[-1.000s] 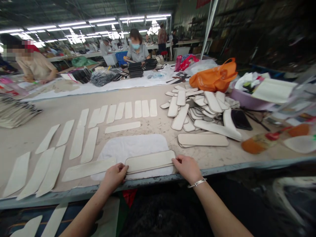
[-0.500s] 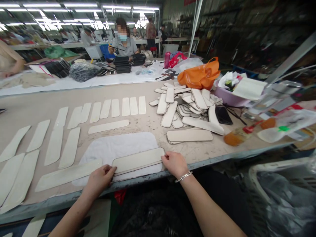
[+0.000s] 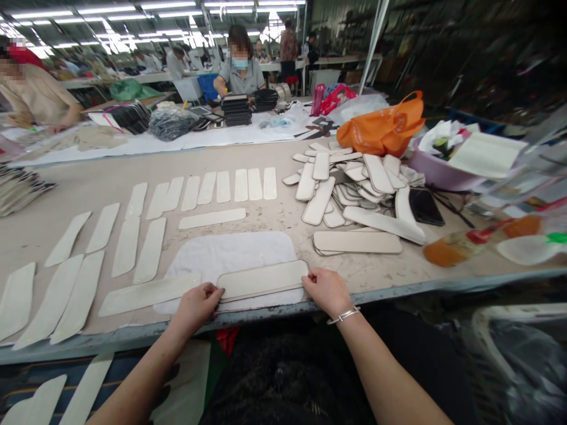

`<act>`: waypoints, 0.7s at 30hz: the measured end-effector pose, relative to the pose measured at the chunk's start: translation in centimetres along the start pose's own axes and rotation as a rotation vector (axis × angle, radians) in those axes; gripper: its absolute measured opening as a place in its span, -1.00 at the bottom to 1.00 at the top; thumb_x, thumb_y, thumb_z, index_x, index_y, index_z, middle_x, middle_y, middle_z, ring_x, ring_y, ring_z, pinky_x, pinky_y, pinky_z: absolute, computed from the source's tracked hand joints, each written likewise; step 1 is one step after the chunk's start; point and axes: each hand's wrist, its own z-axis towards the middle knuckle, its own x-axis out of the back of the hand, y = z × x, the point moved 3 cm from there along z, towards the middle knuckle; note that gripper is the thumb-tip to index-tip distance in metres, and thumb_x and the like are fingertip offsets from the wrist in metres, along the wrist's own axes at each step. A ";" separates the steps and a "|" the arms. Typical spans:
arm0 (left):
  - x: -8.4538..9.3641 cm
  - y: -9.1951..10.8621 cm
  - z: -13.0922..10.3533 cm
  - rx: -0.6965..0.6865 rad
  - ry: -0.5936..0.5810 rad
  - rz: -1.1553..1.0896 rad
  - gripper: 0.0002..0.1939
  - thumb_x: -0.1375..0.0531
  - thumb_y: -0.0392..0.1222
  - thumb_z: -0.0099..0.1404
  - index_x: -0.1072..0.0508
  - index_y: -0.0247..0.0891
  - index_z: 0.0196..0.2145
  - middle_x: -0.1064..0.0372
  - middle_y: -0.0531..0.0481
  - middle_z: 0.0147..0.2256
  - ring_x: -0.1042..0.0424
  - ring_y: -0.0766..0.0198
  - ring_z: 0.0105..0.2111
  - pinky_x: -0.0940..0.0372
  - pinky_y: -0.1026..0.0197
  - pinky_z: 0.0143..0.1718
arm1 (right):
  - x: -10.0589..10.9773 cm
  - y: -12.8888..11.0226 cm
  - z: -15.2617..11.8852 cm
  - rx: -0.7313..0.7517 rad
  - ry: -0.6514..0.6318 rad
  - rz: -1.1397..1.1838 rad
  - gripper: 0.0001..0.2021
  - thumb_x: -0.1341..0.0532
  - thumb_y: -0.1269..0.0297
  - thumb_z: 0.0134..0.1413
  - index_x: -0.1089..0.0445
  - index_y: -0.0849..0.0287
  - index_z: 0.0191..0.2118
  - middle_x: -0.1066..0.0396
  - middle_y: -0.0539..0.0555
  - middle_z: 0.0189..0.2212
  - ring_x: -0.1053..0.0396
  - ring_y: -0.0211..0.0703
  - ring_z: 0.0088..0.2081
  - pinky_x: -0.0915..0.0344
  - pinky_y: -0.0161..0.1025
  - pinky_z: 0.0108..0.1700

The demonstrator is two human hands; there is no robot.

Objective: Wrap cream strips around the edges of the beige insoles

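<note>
A long cream strip with a dark edge (image 3: 262,280) lies over the white cloth (image 3: 239,247) near the table's front edge. My left hand (image 3: 200,302) pinches its left end, fingers closed. At its right end, the thumb and fingers of my right hand (image 3: 326,289) are closed on the corner. Left of my left hand is another long pale strip (image 3: 144,295), partly on the cloth. A single short row of pale pieces (image 3: 223,186) lies behind the cloth, and larger pale pieces (image 3: 64,289) spread to the left.
Dark-edged strips (image 3: 319,200) form a loose pile at right, beside an orange bag (image 3: 383,127), a black phone (image 3: 426,206), a purple basin (image 3: 436,168) and a bottle of orange liquid (image 3: 452,248). Across the table sits a masked person (image 3: 243,74); another person (image 3: 42,94) works at far left.
The camera view has turned left, so the table and things appear further right. Both hands keep hold of the strip's ends. The person across has lowered a raised hand.
</note>
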 end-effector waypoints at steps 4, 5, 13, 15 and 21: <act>-0.1 -0.1 0.1 0.004 -0.013 0.001 -0.65 0.00 0.11 0.16 -0.33 -0.21 -0.51 -0.31 0.09 -0.73 -0.37 0.23 -0.61 -0.14 0.24 -0.46 | 0.0 -0.1 0.0 0.008 0.008 0.003 -0.77 -0.09 0.22 0.05 -0.38 0.14 -0.52 -0.40 0.02 -0.55 -0.28 -0.22 -0.47 0.00 -0.30 -0.44; 0.0 -0.1 0.1 0.005 -0.015 0.003 -0.66 0.00 0.11 0.16 -0.33 -0.21 -0.50 -0.32 0.09 -0.73 -0.37 0.23 -0.62 -0.15 0.24 -0.46 | 0.0 -0.1 0.0 0.010 0.010 0.003 -0.77 -0.09 0.22 0.04 -0.38 0.14 -0.52 -0.39 0.01 -0.55 -0.27 -0.22 -0.48 0.01 -0.29 -0.44; 0.1 0.3 0.0 -0.011 0.017 0.031 -0.69 0.02 0.04 0.18 -0.34 -0.22 -0.50 -0.31 0.07 -0.73 -0.37 0.24 -0.62 -0.15 0.25 -0.44 | 0.0 -0.1 0.0 0.012 -0.002 0.027 -0.75 -0.08 0.19 0.05 -0.38 0.13 -0.53 -0.38 0.01 -0.57 -0.24 -0.23 -0.50 0.01 -0.30 -0.44; 0.1 0.4 -0.1 -0.023 0.036 0.041 -0.69 0.02 0.03 0.18 -0.34 -0.23 -0.51 -0.30 0.07 -0.73 -0.37 0.25 -0.61 -0.15 0.25 -0.43 | 0.0 0.0 0.0 0.009 -0.007 0.024 -0.75 -0.08 0.18 0.05 -0.38 0.13 -0.54 -0.38 0.00 -0.57 -0.24 -0.23 -0.50 0.01 -0.30 -0.44; -0.1 0.2 -0.2 -0.011 0.052 0.042 -0.69 0.02 0.03 0.19 -0.33 -0.22 -0.50 -0.29 0.08 -0.73 -0.36 0.26 -0.61 -0.14 0.26 -0.45 | 0.0 -0.1 0.0 0.031 -0.012 0.014 -0.74 -0.08 0.16 0.05 -0.37 0.12 -0.54 -0.37 0.00 -0.58 -0.23 -0.22 -0.51 0.01 -0.30 -0.45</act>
